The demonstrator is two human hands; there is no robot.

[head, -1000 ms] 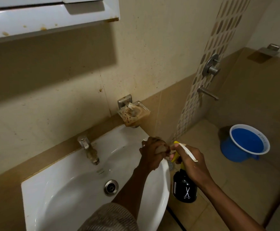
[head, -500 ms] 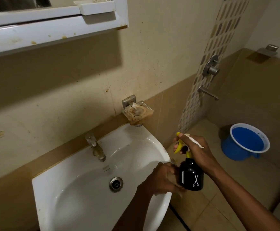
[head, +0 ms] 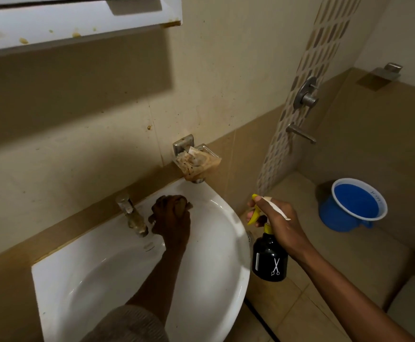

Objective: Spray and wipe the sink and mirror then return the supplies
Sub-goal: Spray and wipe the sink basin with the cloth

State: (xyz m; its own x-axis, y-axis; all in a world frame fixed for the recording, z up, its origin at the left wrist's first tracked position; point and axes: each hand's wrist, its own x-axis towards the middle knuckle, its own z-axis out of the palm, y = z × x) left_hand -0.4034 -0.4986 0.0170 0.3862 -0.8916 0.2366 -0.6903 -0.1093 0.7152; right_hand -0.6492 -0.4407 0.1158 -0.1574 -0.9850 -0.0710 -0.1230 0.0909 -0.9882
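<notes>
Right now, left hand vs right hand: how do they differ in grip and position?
1. The left hand is over the sink rim beside the tap; the right hand is off the sink's right side, above the floor.
2. The left hand is clenched on a wad, apparently a cloth, pressed to the sink; the right hand grips the black spray bottle by its neck, fingers on the yellow trigger.
Shared: both hold a cleaning supply.

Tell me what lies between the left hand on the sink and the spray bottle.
In the head view, only the white sink basin and its right rim separate the left hand from the spray bottle; nothing rests there.
</notes>
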